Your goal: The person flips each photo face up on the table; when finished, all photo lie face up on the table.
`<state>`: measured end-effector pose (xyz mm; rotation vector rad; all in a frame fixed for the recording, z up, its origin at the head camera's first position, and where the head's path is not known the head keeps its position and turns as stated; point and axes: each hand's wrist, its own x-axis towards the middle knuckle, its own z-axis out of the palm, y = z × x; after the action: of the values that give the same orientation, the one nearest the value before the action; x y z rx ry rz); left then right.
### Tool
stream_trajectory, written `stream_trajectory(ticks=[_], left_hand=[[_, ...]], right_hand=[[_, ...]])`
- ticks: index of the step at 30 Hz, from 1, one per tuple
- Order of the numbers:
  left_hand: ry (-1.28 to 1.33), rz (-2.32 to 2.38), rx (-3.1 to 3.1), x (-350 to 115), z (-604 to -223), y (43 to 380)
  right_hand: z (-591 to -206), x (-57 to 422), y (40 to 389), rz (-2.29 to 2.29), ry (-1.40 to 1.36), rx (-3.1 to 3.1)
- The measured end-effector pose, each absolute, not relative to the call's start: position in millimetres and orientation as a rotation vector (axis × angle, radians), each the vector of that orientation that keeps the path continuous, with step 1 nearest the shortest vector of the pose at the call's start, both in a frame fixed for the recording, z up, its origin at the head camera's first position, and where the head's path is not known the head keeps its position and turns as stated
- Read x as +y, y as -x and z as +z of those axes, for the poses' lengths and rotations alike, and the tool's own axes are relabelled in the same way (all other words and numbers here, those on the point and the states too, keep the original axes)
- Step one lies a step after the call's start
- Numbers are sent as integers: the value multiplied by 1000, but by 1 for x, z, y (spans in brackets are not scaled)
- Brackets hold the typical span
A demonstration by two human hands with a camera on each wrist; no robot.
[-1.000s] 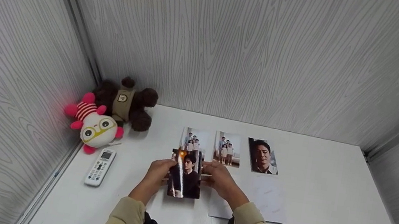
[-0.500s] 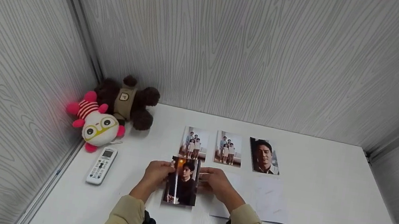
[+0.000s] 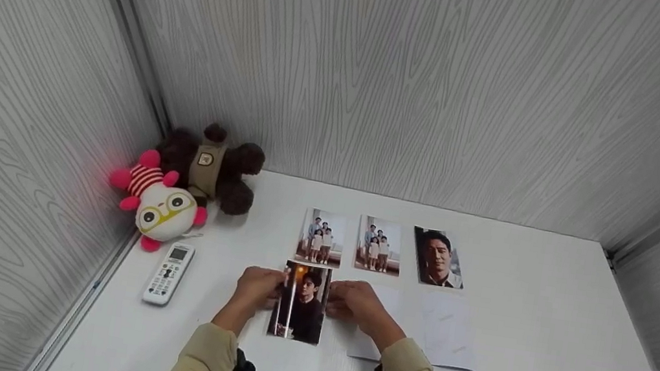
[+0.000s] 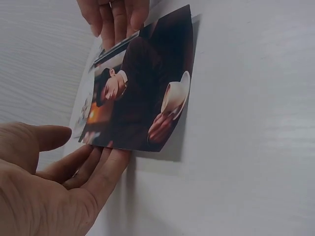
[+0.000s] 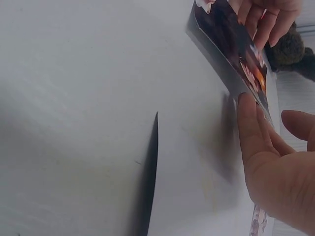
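A glossy photo [image 3: 303, 312] of a seated person in dark clothes with a cup lies between my hands, its edges slightly curved and casting a shadow. Along its left edge, my left hand [image 3: 256, 287] touches with extended fingers; the left wrist view shows the thumb [image 4: 53, 136] off the print. Extended fingers of my right hand [image 3: 358, 302] touch the opposite edge, with the thumb [image 5: 297, 124] apart in the right wrist view. Just behind lie two matching family photos, a left one [image 3: 321, 240] and a middle one [image 3: 380, 246], plus a portrait photo [image 3: 439, 258].
Two white sheets lie at the right: one [image 3: 368, 346] partly under my right forearm, the other [image 3: 450, 331] beside it. At left are a white remote control [image 3: 168, 276], a plush toy with yellow glasses [image 3: 170, 214] and a brown plush toy [image 3: 206, 170]. Panels enclose the table.
The held photo has come nearer to me and down to the table, uncovering the left family photo. Both hands have loosened, with the left thumb now off the print.
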<state>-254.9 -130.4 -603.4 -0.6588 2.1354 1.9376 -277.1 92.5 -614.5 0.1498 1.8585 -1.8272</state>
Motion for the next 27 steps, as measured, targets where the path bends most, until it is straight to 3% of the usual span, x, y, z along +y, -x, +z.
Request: stream_trajectory(ticks=[27], left_hand=[[620,1911,2229,-128,-592,264]], right_hand=[[-595,120,286,-1772,-247,2000]])
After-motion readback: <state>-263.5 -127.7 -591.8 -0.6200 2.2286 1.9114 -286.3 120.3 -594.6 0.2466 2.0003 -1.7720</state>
